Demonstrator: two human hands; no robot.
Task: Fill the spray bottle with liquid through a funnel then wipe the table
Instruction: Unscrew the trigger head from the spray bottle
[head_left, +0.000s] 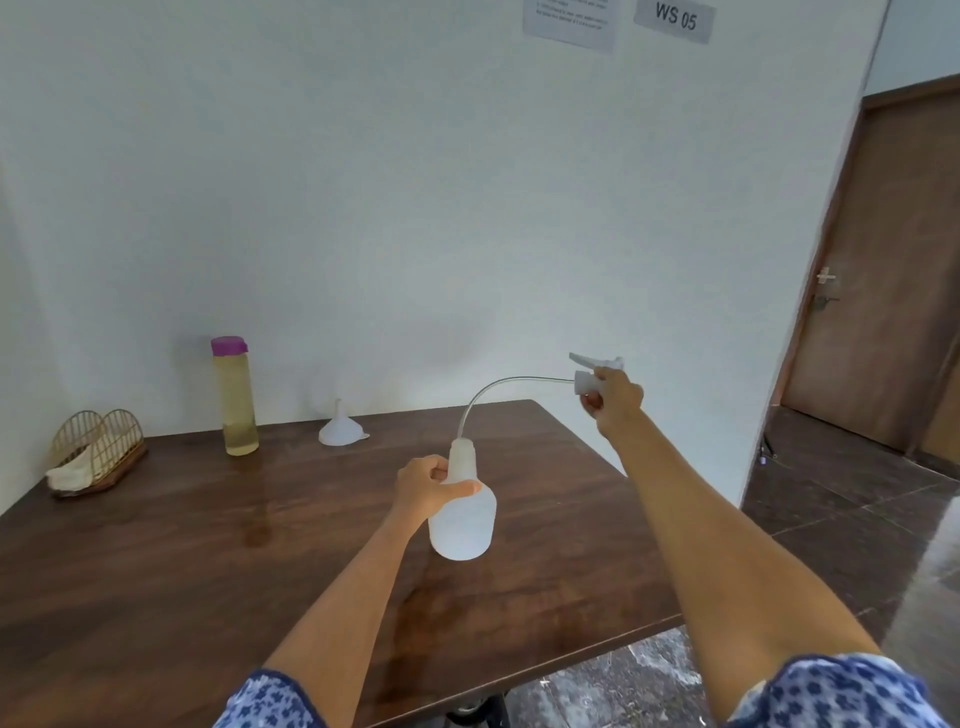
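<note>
Task stood at its opening step. Our left hand gripped the spray bottle at the shoulder, fingers wrapped round the neck, bottle upright near the tabletop centre. Our right hand pinched the spray head, lifted off to 2 o'clock of the bottle; its dip tube arced back down, tip at the bottle mouth, so not fully clear. Bottle looked empty.

Funnel lay mouth-down at 11 o'clock of the bottle, untouched. Tall refill bottle with purple cap on stood further out at 10 o'clock, holding yellowish liquid. Cloth sat in a wire rack at far 9 o'clock.

Left, as we judged: seat funnel, pour, refit head, wipe.
</note>
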